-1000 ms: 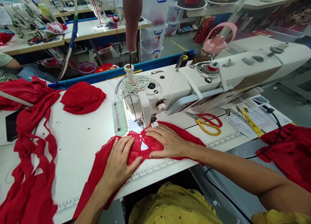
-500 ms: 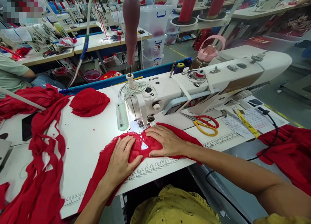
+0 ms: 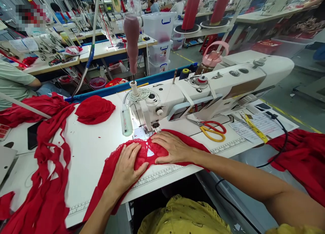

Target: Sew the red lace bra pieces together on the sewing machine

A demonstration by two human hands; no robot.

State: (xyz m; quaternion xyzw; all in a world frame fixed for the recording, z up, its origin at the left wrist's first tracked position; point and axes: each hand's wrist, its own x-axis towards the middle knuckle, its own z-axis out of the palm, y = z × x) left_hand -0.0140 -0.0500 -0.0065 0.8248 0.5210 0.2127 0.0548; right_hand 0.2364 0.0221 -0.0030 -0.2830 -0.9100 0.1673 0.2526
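Note:
A red lace garment (image 3: pixel 101 180) lies across the front of the white sewing machine table, with a small crossed-strap opening at its middle. My left hand (image 3: pixel 128 164) rests flat on its left part, fingers spread. On the right part lies my right hand (image 3: pixel 172 147), palm down with thumb apart, its fingertips close to the machine's needle area (image 3: pixel 149 130). Between the two hands the opening shows white table beneath. The sewing machine (image 3: pixel 228 78) stands just behind the garment, its lamp lit.
Scissors (image 3: pixel 213 131) with red and yellow handles lie right of my hands, near a paper with a tape measure (image 3: pixel 254 127). Red fabric strips (image 3: pixel 48 159) and a phone (image 3: pixel 33 134) are at left. A person in pale green (image 3: pixel 15 78) sits at far left.
The view has shifted slightly, so the machine and background sit a little lower and further left. Both hands stay in the same place on the red garment.

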